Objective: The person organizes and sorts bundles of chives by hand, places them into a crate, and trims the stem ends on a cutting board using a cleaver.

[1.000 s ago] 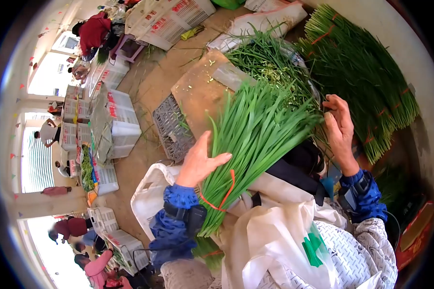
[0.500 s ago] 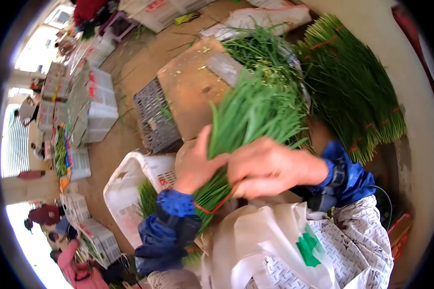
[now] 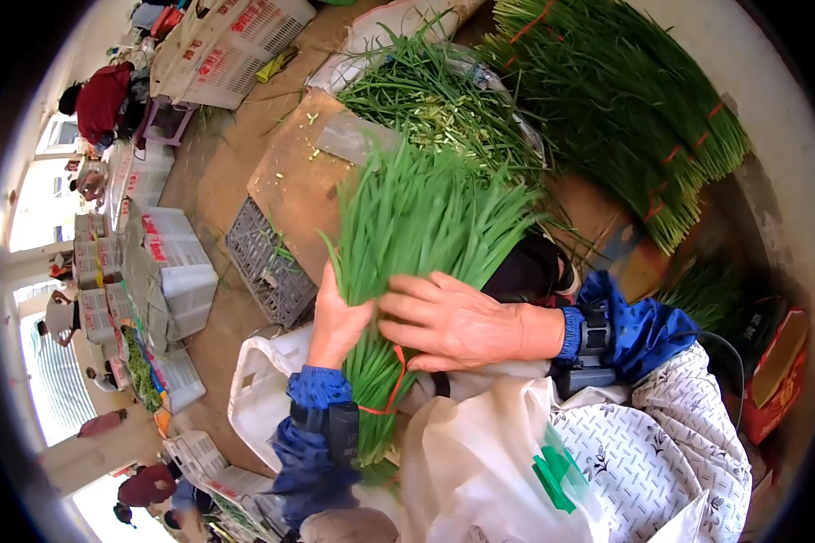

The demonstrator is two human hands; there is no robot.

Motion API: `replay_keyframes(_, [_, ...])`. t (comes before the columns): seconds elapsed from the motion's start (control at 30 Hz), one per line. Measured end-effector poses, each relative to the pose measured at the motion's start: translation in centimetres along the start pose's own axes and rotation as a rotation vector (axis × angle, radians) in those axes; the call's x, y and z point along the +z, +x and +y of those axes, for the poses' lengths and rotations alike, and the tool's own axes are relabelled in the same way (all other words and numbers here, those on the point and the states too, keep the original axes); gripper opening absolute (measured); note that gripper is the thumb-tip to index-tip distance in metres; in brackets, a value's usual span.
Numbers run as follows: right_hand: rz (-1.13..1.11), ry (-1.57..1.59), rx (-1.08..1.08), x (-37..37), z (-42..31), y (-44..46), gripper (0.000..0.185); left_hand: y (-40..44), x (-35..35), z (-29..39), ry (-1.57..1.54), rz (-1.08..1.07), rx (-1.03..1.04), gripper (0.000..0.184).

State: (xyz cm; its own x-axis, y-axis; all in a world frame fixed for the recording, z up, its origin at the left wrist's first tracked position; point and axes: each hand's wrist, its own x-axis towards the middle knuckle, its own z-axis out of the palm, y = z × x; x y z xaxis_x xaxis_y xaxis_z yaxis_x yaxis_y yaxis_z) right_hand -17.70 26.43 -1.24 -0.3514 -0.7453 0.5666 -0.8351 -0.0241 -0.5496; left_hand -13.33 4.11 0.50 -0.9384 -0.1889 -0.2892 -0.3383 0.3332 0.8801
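A thick bundle of long green leafy stalks (image 3: pixel 426 217) lies over the lap, its leaves fanned out away from the body. A red band (image 3: pixel 397 385) goes round its lower part. My left hand (image 3: pixel 337 321) is wrapped round the left side of the bundle, just above the band. Across the bundle's front lies my right hand (image 3: pixel 457 326), its fingers bent together over the stalks near my left hand. Its fingertips touch the leaves. A whitish plastic bag (image 3: pixel 480 452) with a green mark covers the lap below.
Banded green bundles (image 3: pixel 625 109) are heaped at the upper right. Loose trimmings (image 3: pixel 444 109) lie beside a brown board (image 3: pixel 299 181). A grey crate (image 3: pixel 267 262) and a white basket (image 3: pixel 254 389) stand left. People, one in dark red (image 3: pixel 104 101), are among white crates farther left.
My right hand has come from the right, away from the bundle, onto the stalks beside my left hand. The view has shifted, and my left hand stays on the bundle.
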Motion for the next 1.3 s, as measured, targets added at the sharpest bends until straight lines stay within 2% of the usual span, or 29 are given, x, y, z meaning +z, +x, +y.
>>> replay_keyframes(0.07, [-0.048,-0.015,0.072,0.4,0.1,1.1,0.051,-0.7,-1.0,0.6,-0.064,0.119,-0.028,0.071])
replay_keyframes(0.1, [-0.12,0.005,0.109,0.9,-0.1,0.7,0.054,-1.4,-1.3,1.2,-0.211,0.211,-0.049,0.066])
replay_keyframes(0.2, [-0.208,0.096,0.13,0.7,-0.8,-0.4,0.056,-3.3,-3.1,0.1,-0.339,0.359,-0.023,0.064])
replay_keyframes(0.47, [-0.222,0.136,0.1,-0.1,-1.3,-2.6,0.062,-5.4,-3.4,0.3,-0.446,0.442,0.054,0.063])
replay_keyframes(0.6, [-0.193,0.2,0.125,0.1,-0.8,-3.2,0.055,-5.6,-3.0,0.7,-0.399,0.482,0.029,0.064])
replay_keyframes(0.63, [-0.176,0.191,0.124,0.2,-0.8,-3.2,0.051,-5.5,-3.2,0.4,-0.387,0.48,0.052,0.065])
replay_keyframes(0.73, [-0.232,0.231,0.203,-1.0,-0.9,-1.8,0.056,-5.6,-3.0,0.7,-0.487,0.446,0.037,0.064])
replay_keyframes(0.8, [-0.192,0.076,0.114,-1.1,-0.6,-0.1,0.059,-5.5,-3.0,0.5,-0.52,0.399,0.052,0.061])
replay_keyframes(0.87, [-0.291,0.075,0.098,-0.8,-0.2,0.3,0.058,-5.6,-3.1,0.6,-0.539,0.401,0.052,0.06])
replay_keyframes(0.93, [-0.292,0.049,0.08,-1.1,0.1,0.6,0.053,-5.7,-3.2,0.0,-0.52,0.418,0.054,0.06])
replay_keyframes(1.0, [-0.232,-0.016,0.079,-1.9,0.0,1.5,0.051,-5.8,-2.9,0.0,-0.542,0.41,0.063,0.06])
replay_keyframes(1.07, [-0.131,-0.038,0.019,-2.1,-0.2,2.7,0.052,-5.9,-2.9,0.4,-0.498,0.419,0.032,0.062])
replay_keyframes(1.13, [-0.122,-0.092,-0.065,-1.5,-0.9,4.2,0.052,-5.6,-2.4,0.6,-0.493,0.414,0.046,0.062])
replay_keyframes(1.2, [-0.293,-0.091,0.069,1.4,-0.6,3.2,0.054,-5.4,-2.3,1.0,-0.5,0.394,0.022,0.065])
replay_keyframes(1.3, [-0.328,0.006,0.166,1.8,-1.0,2.2,0.059,-4.7,-2.3,0.0,-0.402,0.272,0.017,0.076])
